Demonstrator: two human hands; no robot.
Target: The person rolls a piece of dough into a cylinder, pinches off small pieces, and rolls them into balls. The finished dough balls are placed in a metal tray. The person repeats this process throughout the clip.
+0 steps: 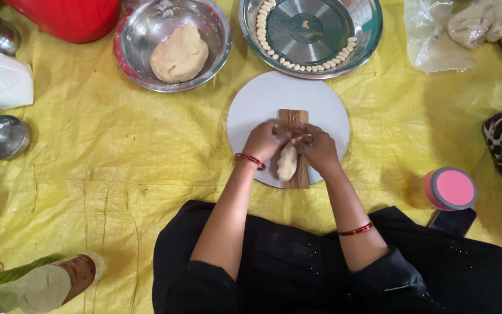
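Dough lump (286,162) is being pinched btwn left hand (261,140) & right hand (319,147), both grips clamped on it, over ridged wooden board (293,118) on round white plate (262,99). Yellow sheet (117,151) underneath.

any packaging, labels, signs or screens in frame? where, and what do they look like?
No labels, signs or screens.
Clear plastic bag: top right, crumpled, holding pale dough.
White pouch: left edge, soft, plain.
Jar: right of the hands, lying on its side, yellow with pink lid.
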